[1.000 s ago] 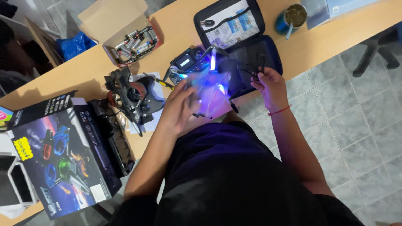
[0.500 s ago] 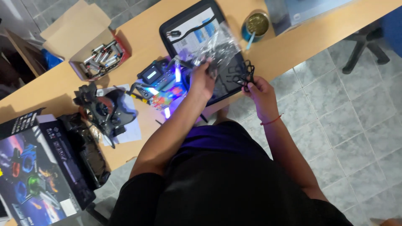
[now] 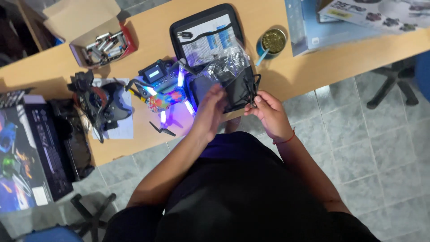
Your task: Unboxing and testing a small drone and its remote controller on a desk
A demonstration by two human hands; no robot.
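Fingers [image 3: 256,99] of right hand [image 3: 268,114] pinching black propeller guard [image 3: 251,89], left hand [image 3: 210,110] gripping clear plastic bag [image 3: 228,67]. Both hovering over open black case [image 3: 206,36] on wooden surface [image 3: 291,76], just beside glowing drone [image 3: 168,96].

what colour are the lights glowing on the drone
Blue to violet, glowing along the arms of the drone on the wooden table; the head view shows it.

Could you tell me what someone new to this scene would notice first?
Most striking is the small drone glowing blue-violet near the middle of the wooden table. Just right of it, the left hand and right hand hold a clear plastic bag and thin black parts over an open black case.
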